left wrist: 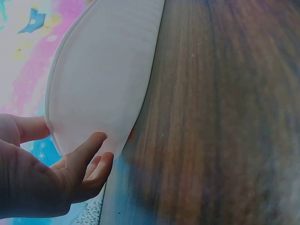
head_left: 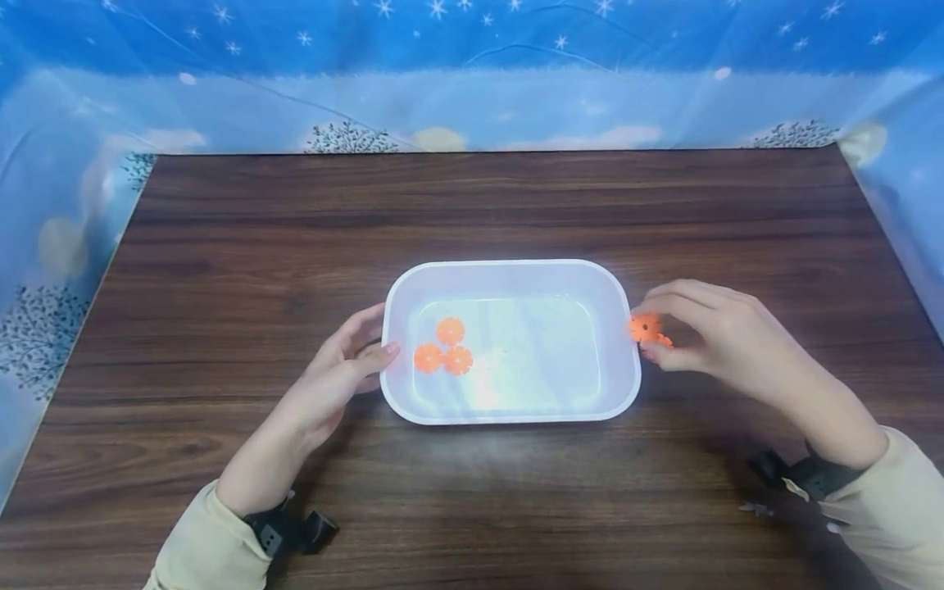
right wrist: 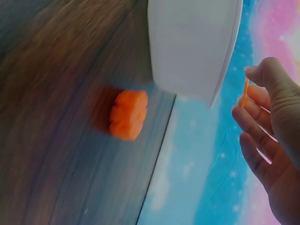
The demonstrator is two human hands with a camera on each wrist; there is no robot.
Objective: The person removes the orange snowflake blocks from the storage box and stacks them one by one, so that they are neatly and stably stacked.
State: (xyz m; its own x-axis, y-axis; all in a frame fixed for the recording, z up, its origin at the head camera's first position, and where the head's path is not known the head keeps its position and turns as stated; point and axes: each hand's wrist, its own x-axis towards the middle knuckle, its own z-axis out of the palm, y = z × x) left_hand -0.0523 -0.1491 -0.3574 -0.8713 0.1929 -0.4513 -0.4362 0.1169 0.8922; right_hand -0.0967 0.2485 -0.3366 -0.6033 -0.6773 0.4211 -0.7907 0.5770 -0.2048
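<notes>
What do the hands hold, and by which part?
The right hand pinches an orange disc by its edge; the left hand holds the white tub by its left end.

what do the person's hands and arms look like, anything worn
The left hand and right hand wear no gloves. The left sleeve and right sleeve are cream. By each sleeve's end is a black band with a boxy black piece.
</notes>
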